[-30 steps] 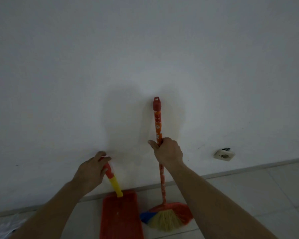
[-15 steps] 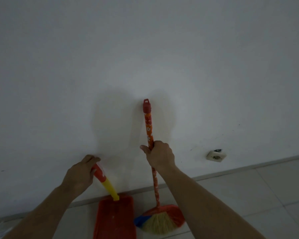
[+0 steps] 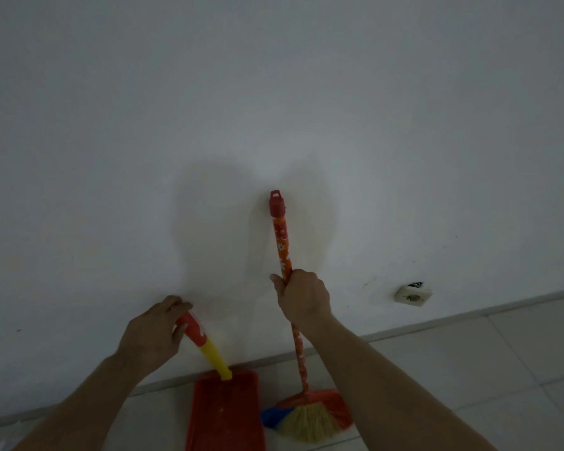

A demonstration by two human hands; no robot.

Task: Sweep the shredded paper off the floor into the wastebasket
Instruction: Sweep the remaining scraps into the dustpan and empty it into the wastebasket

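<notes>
The right hand [image 3: 303, 296] is wrapped tight around the orange flowered stick of the broom [image 3: 284, 249]. Its fingers are clenched on the stick about halfway down. The broom stands almost straight up, close to the white wall [image 3: 274, 92], with its yellow bristles [image 3: 308, 424] down on the tiled floor [image 3: 469, 362].

The left hand [image 3: 153, 333] grips the red top of the dustpan [image 3: 225, 415] handle, fingers curled around it. The red pan sits on the floor just beside the broom head, to its left.

Compared with a moment ago, both hands hold the same tools in the same way. The yellow handle leans more to the left now.

A wall socket [image 3: 412, 294] sits low on the wall to the right. Something white and blurry shows at the bottom left corner; I cannot tell if it is the shredded paper.
</notes>
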